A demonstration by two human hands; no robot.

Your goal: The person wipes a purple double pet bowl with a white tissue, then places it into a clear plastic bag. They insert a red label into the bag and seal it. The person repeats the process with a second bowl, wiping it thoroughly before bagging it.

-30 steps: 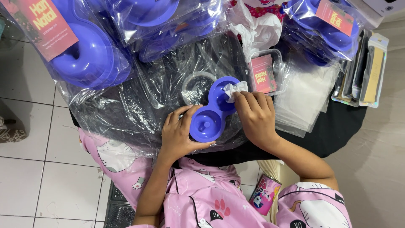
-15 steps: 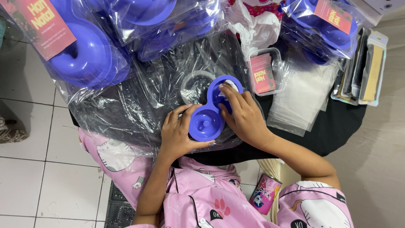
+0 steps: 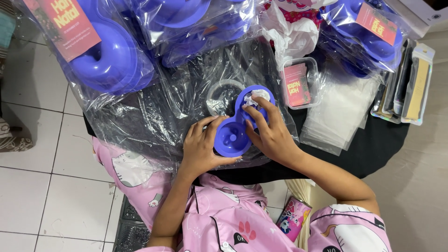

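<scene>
Left hand (image 3: 201, 147) is gripping the blue two-cup plastic mould (image 3: 240, 126) by its near rim while right hand (image 3: 272, 133) is pressing white paper (image 3: 258, 97), possibly tissue, into the far cup; mould likely light, rigid, slick.

Your left hand (image 3: 203, 145) is curling inward, fingers spread and bent, thumb tucked low, forearm reaching up from below. Your right hand (image 3: 269, 131) is lying palm down beside it, fingers stretching forward and pressing with the tips, forearm angling in from the lower right.
</scene>
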